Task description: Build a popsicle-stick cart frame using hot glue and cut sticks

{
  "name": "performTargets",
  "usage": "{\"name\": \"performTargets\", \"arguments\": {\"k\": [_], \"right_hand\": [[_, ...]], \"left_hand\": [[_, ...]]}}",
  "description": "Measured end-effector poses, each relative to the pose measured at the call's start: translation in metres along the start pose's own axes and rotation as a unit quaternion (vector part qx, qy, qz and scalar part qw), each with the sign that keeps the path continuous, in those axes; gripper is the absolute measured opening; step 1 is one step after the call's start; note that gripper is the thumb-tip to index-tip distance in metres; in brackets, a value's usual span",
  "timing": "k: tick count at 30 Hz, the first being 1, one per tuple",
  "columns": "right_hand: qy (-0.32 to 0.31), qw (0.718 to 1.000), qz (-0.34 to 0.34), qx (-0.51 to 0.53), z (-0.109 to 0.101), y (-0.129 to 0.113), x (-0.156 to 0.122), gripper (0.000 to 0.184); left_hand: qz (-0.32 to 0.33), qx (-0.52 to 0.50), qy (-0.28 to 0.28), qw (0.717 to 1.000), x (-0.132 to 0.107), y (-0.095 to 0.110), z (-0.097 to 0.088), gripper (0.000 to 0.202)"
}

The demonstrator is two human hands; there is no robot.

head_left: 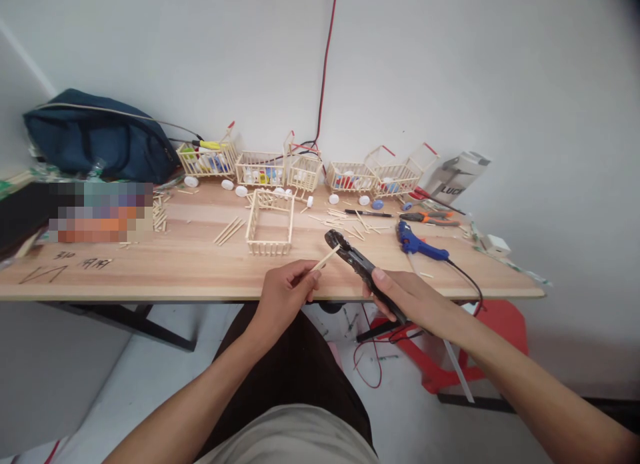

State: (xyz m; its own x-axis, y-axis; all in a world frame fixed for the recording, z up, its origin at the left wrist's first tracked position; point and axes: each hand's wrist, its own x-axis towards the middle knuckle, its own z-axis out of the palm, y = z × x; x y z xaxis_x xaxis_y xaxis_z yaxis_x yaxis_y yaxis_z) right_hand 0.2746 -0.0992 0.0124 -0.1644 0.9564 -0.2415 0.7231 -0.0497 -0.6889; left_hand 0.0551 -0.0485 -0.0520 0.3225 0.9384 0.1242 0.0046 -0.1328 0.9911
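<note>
My left hand (pixel 290 287) pinches a thin wooden stick (pixel 327 257) near the table's front edge. The stick slants up to the right, its far end at the jaws of a pair of black pliers (pixel 357 261). Wrapped round the handles of these pliers is my right hand (pixel 400 294); whether the jaws press on the stick is too small to tell. Just beyond my left hand stands a small open basket frame (pixel 270 244) built of wooden sticks. Several loose sticks (pixel 230 231) lie to its left.
Several stick-built miniature shopping carts (pixel 260 167) line the wall. On the right lie a blue glue gun (pixel 423 243), orange-handled pliers (pixel 433 219), a black pen (pixel 367 213) and scattered sticks. A blue bag (pixel 100 137) fills the back left. Below is a red stool (pixel 500 324).
</note>
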Motion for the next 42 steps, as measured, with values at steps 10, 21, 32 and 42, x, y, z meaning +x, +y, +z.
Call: {"name": "performTargets", "arguments": {"k": [10,21,32,42], "right_hand": [[0.041,0.997,-0.03,-0.061,0.002,-0.001,-0.002,0.059],[0.08,0.995,-0.033,-0.04,0.01,0.008,-0.001,0.058],[0.068,0.997,-0.03,-0.022,0.013,0.009,-0.004,0.058],[0.109,0.991,0.029,0.07,0.013,0.021,0.013,0.068]], "left_hand": [[0.054,0.149,0.041,0.987,-0.006,-0.003,0.002,0.024],[0.064,0.147,0.055,0.986,-0.008,-0.002,0.006,0.023],[0.066,0.147,0.08,0.984,-0.013,-0.008,0.006,0.028],[0.026,0.109,-0.003,0.994,-0.022,0.01,0.006,0.025]]}}
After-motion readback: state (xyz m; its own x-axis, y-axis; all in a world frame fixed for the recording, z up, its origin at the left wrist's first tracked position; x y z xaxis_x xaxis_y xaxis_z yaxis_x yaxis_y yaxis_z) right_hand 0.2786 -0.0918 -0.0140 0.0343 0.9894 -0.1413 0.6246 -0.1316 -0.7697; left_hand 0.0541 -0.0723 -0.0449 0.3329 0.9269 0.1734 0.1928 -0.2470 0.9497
